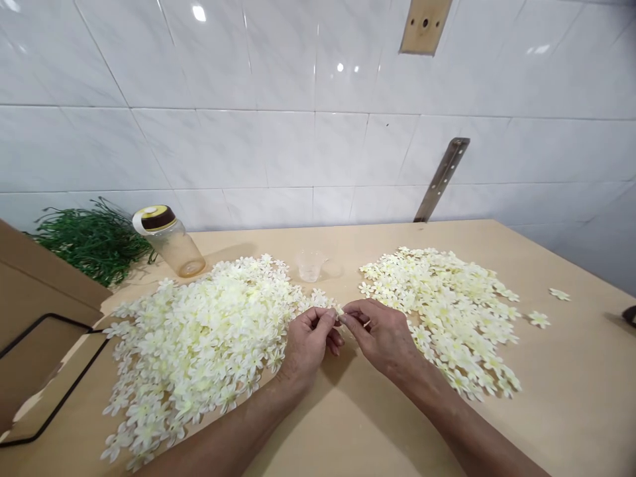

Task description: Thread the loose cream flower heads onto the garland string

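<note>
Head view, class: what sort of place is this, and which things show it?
Probably an indoor craft workspace, home or workshop unclear: a table against a marble-patterned tiled wall, heaps of seemingly artificial flowers, and a bundle of green stems.

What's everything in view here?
Mounded star-shaped flower heap: one, cream, left
Flatter flower heap: one, cream, right
Loose flowers: two, cream, far right
Tiny flower piece: one, pale, fingertips
Plastic cup: one, clear, centre
Capped plastic bottle: one, clear, left
Bushy stems: one bunch, green, left
Cardboard panel: one, brown, left
Bent frame: one, black, left
Tabletop: one, tan, beneath
Tiled wall: one, white, back
Wall plate: one, golden, top
Metal strip: one, grey, wall
Unclear object: one, dark, right
Left hand: one, centre
Right hand: one, centre
</note>
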Demonstrator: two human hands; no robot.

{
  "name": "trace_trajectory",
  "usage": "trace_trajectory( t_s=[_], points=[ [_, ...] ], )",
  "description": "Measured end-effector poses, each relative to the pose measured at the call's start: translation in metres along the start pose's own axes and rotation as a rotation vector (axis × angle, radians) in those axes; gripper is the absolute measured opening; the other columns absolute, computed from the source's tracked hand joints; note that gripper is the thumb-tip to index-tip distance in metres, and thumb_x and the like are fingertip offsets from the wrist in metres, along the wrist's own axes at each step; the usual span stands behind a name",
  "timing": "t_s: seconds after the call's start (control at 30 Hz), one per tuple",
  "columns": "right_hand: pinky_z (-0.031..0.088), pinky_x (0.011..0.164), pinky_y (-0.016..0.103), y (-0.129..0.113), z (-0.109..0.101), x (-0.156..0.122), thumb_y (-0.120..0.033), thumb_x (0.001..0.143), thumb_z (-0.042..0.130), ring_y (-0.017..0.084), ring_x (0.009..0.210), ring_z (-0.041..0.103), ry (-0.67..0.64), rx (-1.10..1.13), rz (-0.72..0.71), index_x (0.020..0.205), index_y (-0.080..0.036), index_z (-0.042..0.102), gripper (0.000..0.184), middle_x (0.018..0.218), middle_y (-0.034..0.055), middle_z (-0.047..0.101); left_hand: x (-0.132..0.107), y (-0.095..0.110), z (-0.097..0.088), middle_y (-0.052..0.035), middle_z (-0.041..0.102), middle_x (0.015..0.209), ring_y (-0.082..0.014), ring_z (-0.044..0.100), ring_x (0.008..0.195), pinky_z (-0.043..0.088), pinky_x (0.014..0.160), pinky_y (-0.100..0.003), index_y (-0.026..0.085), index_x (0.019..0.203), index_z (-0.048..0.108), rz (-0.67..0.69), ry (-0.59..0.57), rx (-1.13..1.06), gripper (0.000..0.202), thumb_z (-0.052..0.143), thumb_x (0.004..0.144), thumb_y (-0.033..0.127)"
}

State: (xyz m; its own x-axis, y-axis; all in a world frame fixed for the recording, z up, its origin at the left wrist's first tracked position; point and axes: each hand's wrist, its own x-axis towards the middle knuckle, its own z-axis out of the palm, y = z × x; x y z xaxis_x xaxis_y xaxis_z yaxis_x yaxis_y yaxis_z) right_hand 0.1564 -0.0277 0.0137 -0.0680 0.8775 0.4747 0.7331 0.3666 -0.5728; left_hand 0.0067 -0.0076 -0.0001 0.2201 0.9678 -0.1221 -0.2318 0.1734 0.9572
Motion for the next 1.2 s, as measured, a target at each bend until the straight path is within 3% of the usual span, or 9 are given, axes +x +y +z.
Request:
trace_trajectory(
  t_s=[0.4, 0.57, 0.93, 1.2],
  points=[
    [0.049, 0.056, 0.023, -0.0024, -0.007, 0.0022, -0.033, 0.091, 0.052, 0.015, 0.057, 0.063, -0.153, 0.138, 0.179, 0.079, -0.023, 0.071, 0.025, 0.063, 0.0004, 0.068, 0.0043, 0.001, -0.001, -0.0033, 0.061, 0.057, -0.0092, 0.052, 0.046, 0.041, 0.043, -0.02, 0.011, 0.07, 0.063, -0.1, -0.028, -0.123, 0.031, 0.072, 0.075, 0.041],
    [0.05, 0.056, 0.025, -0.0053, -0.0067, 0.0023, -0.034, 0.092, 0.05, 0.016, 0.055, 0.063, -0.148, 0.157, 0.203, 0.085, -0.023, 0.071, 0.025, 0.062, 0.0004, 0.068, 0.0053, 0.0004, -0.002, -0.0036, 0.061, 0.059, -0.0091, 0.052, 0.047, 0.041, 0.043, -0.019, 0.011, 0.071, 0.063, -0.098, -0.05, -0.139, 0.031, 0.07, 0.078, 0.04],
    [0.052, 0.053, 0.025, -0.0055, -0.005, 0.0026, -0.033, 0.088, 0.052, 0.016, 0.054, 0.065, -0.133, 0.257, 0.341, 0.079, -0.022, 0.064, 0.019, 0.061, -0.0005, 0.068, 0.0042, 0.0, -0.0019, -0.0041, 0.061, 0.061, -0.0089, 0.053, 0.048, 0.041, 0.044, -0.019, 0.01, 0.073, 0.064, -0.096, -0.073, -0.138, 0.032, 0.068, 0.08, 0.042],
    [0.053, 0.054, 0.025, -0.0031, -0.0026, 0.0037, -0.034, 0.086, 0.053, 0.017, 0.054, 0.067, -0.148, 0.329, 0.411, 0.079, -0.022, 0.062, 0.017, 0.06, -0.0004, 0.068, 0.0007, 0.0024, 0.0005, -0.0055, 0.066, 0.069, -0.0115, 0.057, 0.051, 0.044, 0.044, -0.021, 0.012, 0.077, 0.063, -0.089, -0.1, -0.098, 0.032, 0.07, 0.076, 0.044]
  ],
)
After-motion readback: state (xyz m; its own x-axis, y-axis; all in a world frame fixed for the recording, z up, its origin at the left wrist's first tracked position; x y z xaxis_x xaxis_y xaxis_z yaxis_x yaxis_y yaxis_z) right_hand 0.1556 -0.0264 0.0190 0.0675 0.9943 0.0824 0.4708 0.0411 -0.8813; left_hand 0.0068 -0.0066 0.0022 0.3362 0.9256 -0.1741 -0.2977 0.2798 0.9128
